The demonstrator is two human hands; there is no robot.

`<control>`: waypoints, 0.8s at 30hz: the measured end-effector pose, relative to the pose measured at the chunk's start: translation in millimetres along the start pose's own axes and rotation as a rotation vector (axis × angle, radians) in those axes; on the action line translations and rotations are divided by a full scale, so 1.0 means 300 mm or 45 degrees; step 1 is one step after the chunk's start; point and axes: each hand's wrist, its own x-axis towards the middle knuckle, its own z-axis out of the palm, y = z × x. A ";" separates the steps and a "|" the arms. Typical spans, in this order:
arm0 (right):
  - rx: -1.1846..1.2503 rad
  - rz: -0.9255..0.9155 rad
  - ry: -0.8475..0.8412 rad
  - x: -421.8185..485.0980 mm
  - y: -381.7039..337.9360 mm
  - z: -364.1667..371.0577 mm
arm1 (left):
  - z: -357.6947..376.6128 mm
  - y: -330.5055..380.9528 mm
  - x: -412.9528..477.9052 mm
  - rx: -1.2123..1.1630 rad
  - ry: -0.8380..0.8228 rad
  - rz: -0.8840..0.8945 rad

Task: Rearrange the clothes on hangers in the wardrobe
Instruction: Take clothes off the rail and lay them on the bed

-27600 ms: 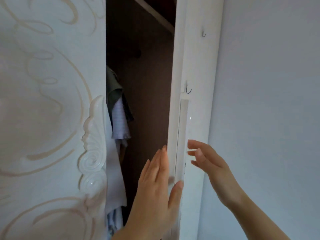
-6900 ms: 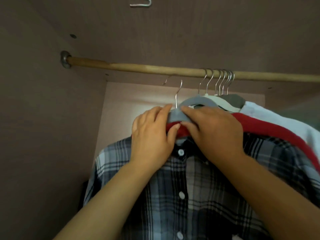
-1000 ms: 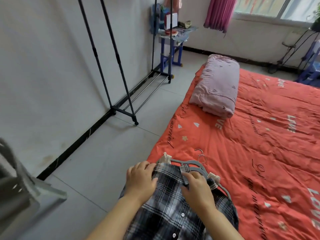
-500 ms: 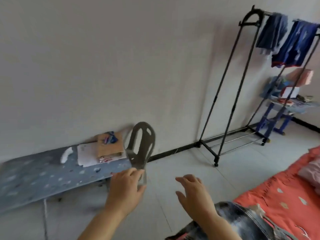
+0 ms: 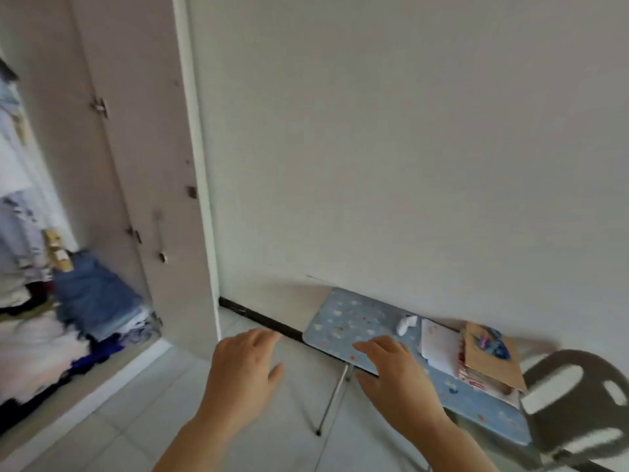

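Both hands were empty and reached forward, palms down, with the fingers relaxed and slightly bent. The left hand (image 5: 243, 366) hovered over the pale tiled floor (image 5: 143, 413). The right hand (image 5: 394, 373) overlapped the near edge of a low blue patterned surface (image 5: 343, 321); whether it touched that edge could not be told. A thin metal leg (image 5: 335, 400) ran from under the surface down to the floor between the two hands.

On the surface, just beyond the right hand, lay a small white object (image 5: 405, 324), a white sheet (image 5: 439, 345) and a brown cardboard cover (image 5: 490, 362) resting on a stack of papers. A grey plastic chair (image 5: 578, 403) stood at the right end of the surface. Behind them rose a plain white wall (image 5: 408, 131) with a black skirting (image 5: 262, 320) along its foot.

The wardrobe (image 5: 102, 383) stood well to the left of both hands, and its door (image 5: 146, 148) was swung open toward the wall. The hanging clothes (image 5: 13, 158) showed at the far left edge, pale and blurred, well apart from either hand; their hangers could not be made out. Below them, folded blue jeans (image 5: 95, 294) sat on a heap of white and dark garments (image 5: 34, 352) on the wardrobe's bottom.
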 end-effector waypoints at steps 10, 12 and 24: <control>0.024 -0.545 -0.136 0.512 -0.399 0.252 | -0.062 -0.521 -0.003 0.151 0.135 -0.611; 0.044 -0.640 -0.163 0.621 -0.470 0.288 | -0.075 -0.598 0.025 0.211 0.142 -0.704; 0.194 -1.089 -0.284 1.121 -0.885 0.502 | -0.147 -0.966 0.137 0.372 0.248 -1.111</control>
